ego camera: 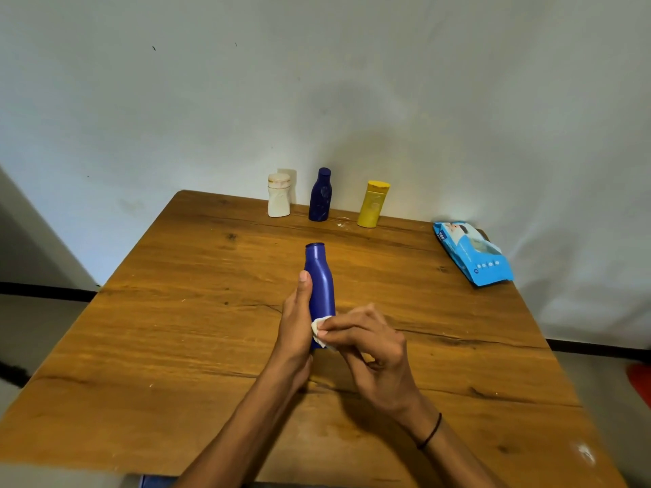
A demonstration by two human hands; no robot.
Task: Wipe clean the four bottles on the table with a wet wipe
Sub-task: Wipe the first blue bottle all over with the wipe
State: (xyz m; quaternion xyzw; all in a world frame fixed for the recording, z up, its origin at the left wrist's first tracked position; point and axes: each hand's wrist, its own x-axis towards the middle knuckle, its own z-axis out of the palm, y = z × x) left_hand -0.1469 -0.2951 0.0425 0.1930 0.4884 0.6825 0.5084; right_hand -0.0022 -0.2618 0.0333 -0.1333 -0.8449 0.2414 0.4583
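Note:
My left hand grips a blue bottle above the middle of the table, its neck pointing away from me. My right hand pinches a small white wet wipe against the bottle's lower body. At the far edge of the table stand a white bottle, a dark blue bottle and a yellow bottle, all upright in a row.
A blue pack of wet wipes lies at the table's right edge. The wooden table stands against a white wall. Something red shows on the floor at the far right.

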